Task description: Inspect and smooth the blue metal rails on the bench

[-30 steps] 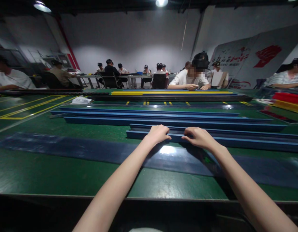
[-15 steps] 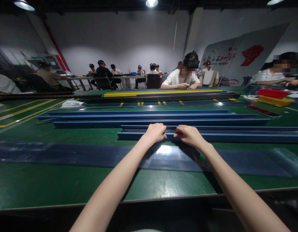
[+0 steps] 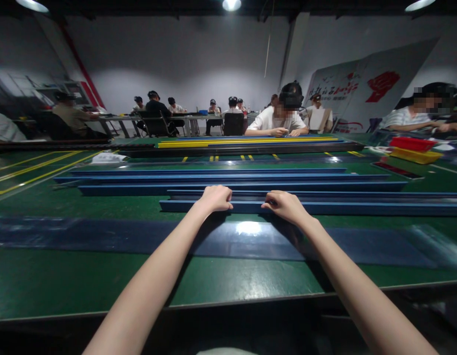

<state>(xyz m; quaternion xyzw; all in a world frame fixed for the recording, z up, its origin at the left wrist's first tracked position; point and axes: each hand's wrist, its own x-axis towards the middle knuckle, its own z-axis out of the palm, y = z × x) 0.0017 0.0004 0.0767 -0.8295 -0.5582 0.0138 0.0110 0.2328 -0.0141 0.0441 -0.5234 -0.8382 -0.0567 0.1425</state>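
Note:
Both my arms reach forward over a green table (image 3: 84, 276). My left hand (image 3: 215, 198) and my right hand (image 3: 284, 205) are curled over the near edge of a long blue plastic channel (image 3: 361, 207) that lies across the table. The fingers of both hands wrap its rim, about a hand's width apart. A second dark channel (image 3: 361, 195) lies right behind it. Between me and the channels lies a long glossy dark blue strip (image 3: 102, 236).
More long blue channels (image 3: 213, 178) lie farther back, then yellow and black ones (image 3: 247, 143). A person in white sits across the table (image 3: 275, 120). Red and yellow trays (image 3: 417, 148) stand at the right. Other people sit at tables behind and at both sides.
The near blue channel has slid to the left with my hands on it. My left hand has moved left, widening the gap between my hands.

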